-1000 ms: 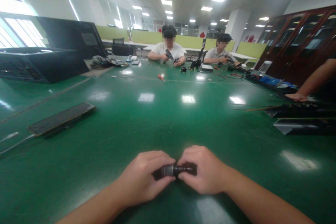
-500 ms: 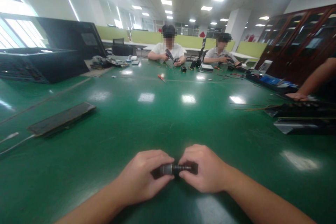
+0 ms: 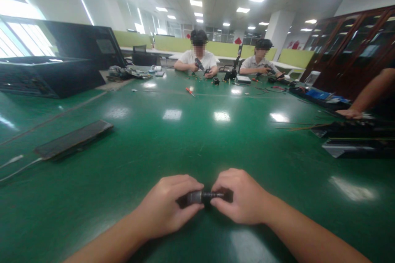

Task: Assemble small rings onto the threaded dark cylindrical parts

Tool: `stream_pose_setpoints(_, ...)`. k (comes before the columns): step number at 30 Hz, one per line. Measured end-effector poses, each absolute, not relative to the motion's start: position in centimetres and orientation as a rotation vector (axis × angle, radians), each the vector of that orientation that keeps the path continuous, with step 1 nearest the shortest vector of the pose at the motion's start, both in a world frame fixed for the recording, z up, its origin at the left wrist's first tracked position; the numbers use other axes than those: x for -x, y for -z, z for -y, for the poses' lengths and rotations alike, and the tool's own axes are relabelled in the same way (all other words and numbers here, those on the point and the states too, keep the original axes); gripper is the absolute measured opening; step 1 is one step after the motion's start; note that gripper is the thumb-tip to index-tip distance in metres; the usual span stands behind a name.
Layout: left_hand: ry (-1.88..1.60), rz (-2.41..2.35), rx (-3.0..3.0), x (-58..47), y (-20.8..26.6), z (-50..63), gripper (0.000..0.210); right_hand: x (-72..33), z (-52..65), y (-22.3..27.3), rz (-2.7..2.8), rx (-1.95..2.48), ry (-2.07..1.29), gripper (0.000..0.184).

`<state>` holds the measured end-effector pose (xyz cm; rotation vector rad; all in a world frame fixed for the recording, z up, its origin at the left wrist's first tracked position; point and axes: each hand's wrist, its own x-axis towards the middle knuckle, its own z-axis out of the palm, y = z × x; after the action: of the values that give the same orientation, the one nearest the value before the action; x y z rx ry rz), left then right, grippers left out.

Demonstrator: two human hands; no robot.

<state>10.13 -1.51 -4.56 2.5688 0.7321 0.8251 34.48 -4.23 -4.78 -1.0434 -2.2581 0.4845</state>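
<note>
Near the front of the green table, both hands meet around a dark cylindrical part [image 3: 195, 197] with a thin ribbed shaft [image 3: 216, 194] pointing right. My left hand [image 3: 169, 203] is closed around its thicker grey-and-black body, thumb below and fingers above. The fingertips of my right hand [image 3: 239, 197] pinch the narrower shaft end. Parts of the piece are hidden under the fingers, and its exact kind does not show.
A long dark flat bar [image 3: 74, 139] with a white cable lies left. Behind it stands a large black case [image 3: 52, 76]. An orange screwdriver [image 3: 190, 91] lies toward the far side. Black metal channels [image 3: 358, 148] and another person's hand [image 3: 352, 113] are right. Two people sit opposite with power drills.
Almost nothing differs. My hands and the cylindrical part have shifted very slightly, with the same grip on both ends.
</note>
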Motion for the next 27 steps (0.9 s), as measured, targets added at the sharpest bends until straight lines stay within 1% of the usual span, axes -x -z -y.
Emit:
stream_pose_setpoints(15, -0.857, -0.742, -2.582, -9.86, 4.18, 1.33, 0.022, -34.55, 4.34, 4.31, 2.260, 1.104, -0.475, 0.006)
stream_pose_setpoints(27, -0.953, -0.728, -2.618, -9.91, 3.91, 1.27, 0.022, -34.75, 4.27, 4.14, 2.239, 1.147, -0.479, 0.009)
